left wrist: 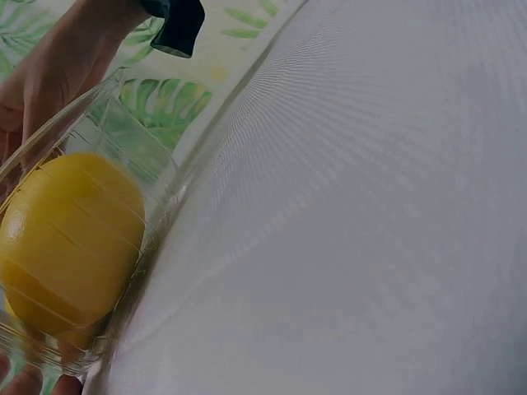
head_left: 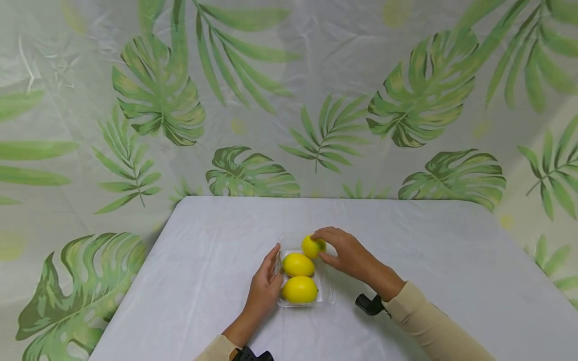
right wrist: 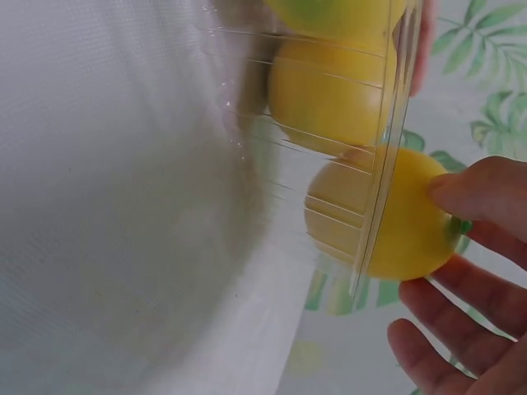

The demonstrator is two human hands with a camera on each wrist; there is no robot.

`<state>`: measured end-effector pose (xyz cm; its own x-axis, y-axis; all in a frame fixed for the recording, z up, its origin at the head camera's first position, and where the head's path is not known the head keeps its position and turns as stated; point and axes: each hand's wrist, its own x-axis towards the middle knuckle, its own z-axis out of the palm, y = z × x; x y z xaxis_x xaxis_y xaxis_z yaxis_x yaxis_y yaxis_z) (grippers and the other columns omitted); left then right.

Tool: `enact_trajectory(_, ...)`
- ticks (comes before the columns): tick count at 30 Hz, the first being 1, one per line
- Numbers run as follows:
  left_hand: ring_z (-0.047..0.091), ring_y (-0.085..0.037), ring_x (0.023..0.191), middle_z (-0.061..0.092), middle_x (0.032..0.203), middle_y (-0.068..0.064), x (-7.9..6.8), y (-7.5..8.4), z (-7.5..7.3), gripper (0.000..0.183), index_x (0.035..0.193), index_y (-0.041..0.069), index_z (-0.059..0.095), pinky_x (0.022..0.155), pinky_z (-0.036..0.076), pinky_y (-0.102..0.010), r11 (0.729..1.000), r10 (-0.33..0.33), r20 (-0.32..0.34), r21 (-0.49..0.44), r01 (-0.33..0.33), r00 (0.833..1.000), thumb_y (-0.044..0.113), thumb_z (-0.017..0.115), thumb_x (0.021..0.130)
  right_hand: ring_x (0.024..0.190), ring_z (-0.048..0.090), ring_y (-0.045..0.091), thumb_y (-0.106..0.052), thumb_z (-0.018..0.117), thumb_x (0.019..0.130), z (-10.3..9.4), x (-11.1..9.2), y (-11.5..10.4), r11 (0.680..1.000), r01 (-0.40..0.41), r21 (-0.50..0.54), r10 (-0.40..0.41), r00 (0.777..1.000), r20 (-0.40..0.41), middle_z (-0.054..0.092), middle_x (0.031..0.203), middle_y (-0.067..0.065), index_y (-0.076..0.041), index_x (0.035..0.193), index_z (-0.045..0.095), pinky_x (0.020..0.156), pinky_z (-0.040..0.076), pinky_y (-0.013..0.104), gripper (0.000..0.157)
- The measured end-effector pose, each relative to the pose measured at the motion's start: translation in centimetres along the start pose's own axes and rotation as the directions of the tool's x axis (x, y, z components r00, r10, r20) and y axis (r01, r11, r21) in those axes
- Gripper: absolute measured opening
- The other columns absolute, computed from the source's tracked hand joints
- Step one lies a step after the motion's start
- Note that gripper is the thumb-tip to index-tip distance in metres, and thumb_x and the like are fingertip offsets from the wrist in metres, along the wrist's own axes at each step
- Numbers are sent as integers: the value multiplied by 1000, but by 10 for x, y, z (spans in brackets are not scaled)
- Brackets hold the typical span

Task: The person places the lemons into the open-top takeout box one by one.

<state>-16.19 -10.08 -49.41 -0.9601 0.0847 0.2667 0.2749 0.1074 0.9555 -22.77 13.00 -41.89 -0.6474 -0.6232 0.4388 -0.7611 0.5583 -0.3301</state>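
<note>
On the white table stands a clear plastic container (head_left: 324, 292) with two yellow lemons lying in it, a near lemon (head_left: 300, 290) and a middle lemon (head_left: 298, 264). My left hand (head_left: 263, 290) holds the container by its left side. At the far end, my right hand (head_left: 349, 256) pinches a third lemon (head_left: 312, 246) between thumb and fingers. In the right wrist view this far lemon (right wrist: 416, 218) sits partly below the container's rim, with its upper part sticking out. Through the clear wall in the left wrist view, one lemon (left wrist: 74, 243) shows large.
The white-covered table (head_left: 217, 240) reaches out on both sides of the container. Behind it hangs a leaf-patterned sheet (head_left: 325, 75). A black wrist camera (head_left: 369, 304) is strapped at the right sleeve, and another (head_left: 253, 354) at the left.
</note>
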Motion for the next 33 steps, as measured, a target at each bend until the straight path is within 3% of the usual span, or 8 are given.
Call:
enact_trajectory(10,29,-19,141,30,156,-2,0,-2,1,66,151,12,31,110,28,-35,1000,10,0,-9,-10,1000,-10,42,90,111,60,22,-8,77,80,4,-1,1,1000,-17,2,17,1000,25,65,120,6,-5,119,64,94,52,38,42)
enact_trajectory(22,29,-22,141,31,155,-6,1,-3,3,63,150,8,32,111,27,-33,1000,2,-7,2,-2,1000,-8,42,91,115,58,21,-10,77,81,9,-3,2,998,-58,-3,58,995,76,63,123,5,-7,123,63,97,50,38,44)
enact_trajectory(33,26,-21,143,28,156,-9,6,0,-1,59,150,8,30,114,23,-34,998,-51,34,-34,53,998,-4,41,94,118,55,22,-13,76,82,4,-4,3,998,-59,0,59,995,81,59,128,6,-8,128,59,98,49,39,50)
